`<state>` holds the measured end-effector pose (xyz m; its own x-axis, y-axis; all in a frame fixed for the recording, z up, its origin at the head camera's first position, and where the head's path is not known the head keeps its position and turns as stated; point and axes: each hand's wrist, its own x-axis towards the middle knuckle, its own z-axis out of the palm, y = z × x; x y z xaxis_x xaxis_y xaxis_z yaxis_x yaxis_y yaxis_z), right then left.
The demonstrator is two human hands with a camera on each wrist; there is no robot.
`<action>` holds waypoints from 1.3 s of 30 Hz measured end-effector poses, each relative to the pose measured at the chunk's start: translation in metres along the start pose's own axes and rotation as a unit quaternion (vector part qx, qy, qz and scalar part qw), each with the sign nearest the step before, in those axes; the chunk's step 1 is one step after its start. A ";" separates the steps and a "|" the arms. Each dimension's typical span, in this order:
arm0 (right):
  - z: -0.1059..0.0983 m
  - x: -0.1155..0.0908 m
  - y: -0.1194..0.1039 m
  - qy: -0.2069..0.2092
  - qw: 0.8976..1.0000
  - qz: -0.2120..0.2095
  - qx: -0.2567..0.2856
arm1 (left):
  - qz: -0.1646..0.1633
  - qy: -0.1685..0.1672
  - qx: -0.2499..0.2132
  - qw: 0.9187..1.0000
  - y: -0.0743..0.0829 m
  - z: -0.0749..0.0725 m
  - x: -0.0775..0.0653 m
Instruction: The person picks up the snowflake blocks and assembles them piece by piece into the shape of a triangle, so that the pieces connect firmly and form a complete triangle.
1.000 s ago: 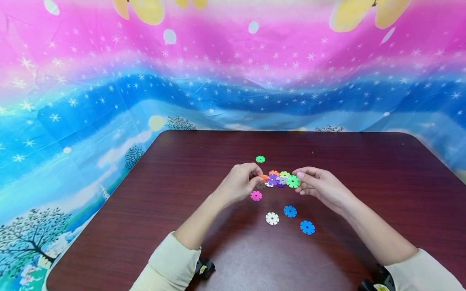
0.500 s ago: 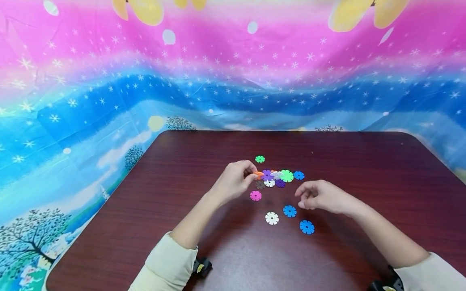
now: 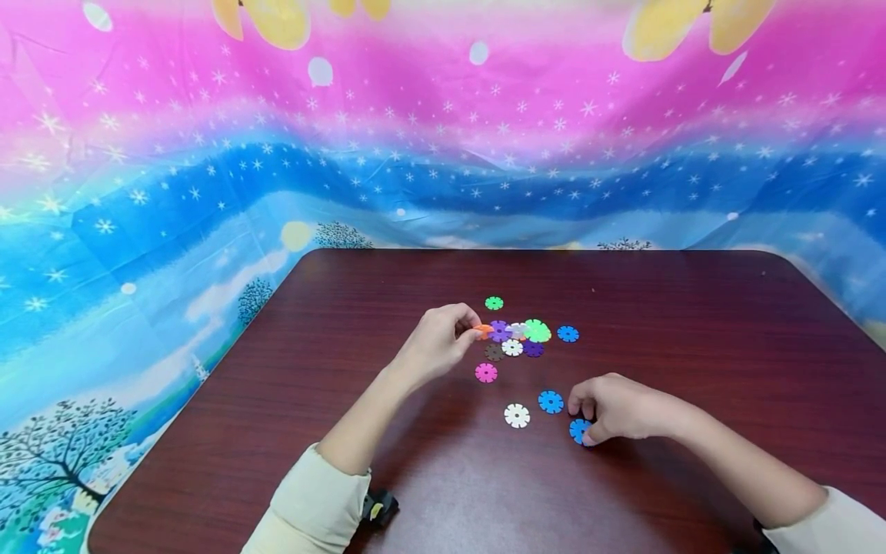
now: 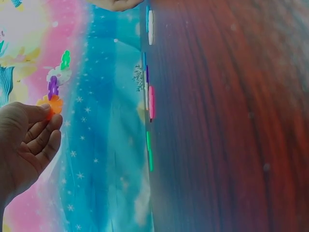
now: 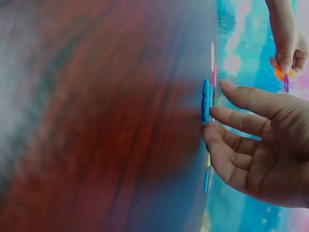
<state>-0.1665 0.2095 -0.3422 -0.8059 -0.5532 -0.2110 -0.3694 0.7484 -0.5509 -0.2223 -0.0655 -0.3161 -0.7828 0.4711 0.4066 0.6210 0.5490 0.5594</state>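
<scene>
My left hand (image 3: pixel 434 344) pinches an orange notched disc (image 3: pixel 484 332) between thumb and fingers, held up off the table. Joined to it in a row are a purple disc (image 3: pixel 498 332), a whitish disc (image 3: pixel 515 331) and a green disc (image 3: pixel 536 331), which also show in the left wrist view. Low over the near right part of the table, my right hand (image 3: pixel 623 408) has its fingertips at a blue disc (image 3: pixel 578 432) lying flat. In the right wrist view the thumb and fingers stand apart around that blue disc (image 5: pixel 206 100).
Loose discs lie on the dark wooden table (image 3: pixel 242 431): another blue one (image 3: pixel 551 402), a white one (image 3: pixel 517 415), a pink one (image 3: pixel 486 372) and several more below the joined row. A printed cloth (image 3: pixel 443 138) hangs behind the table.
My right hand has let go of the green end of the joined row and come down toward me to the near blue disc. My left hand has drifted slightly left with the row.
</scene>
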 end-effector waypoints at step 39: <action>0.000 -0.004 0.000 0.117 0.991 -0.035 -0.045 | 0.000 -0.012 -0.011 1.000 -0.002 0.003 -0.002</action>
<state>-0.1636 0.2120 -0.3415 -0.8581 -0.5129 0.0245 -0.4597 0.7460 -0.4819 -0.2215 -0.0652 -0.3202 -0.7812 0.4873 0.3903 0.6201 0.5329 0.5758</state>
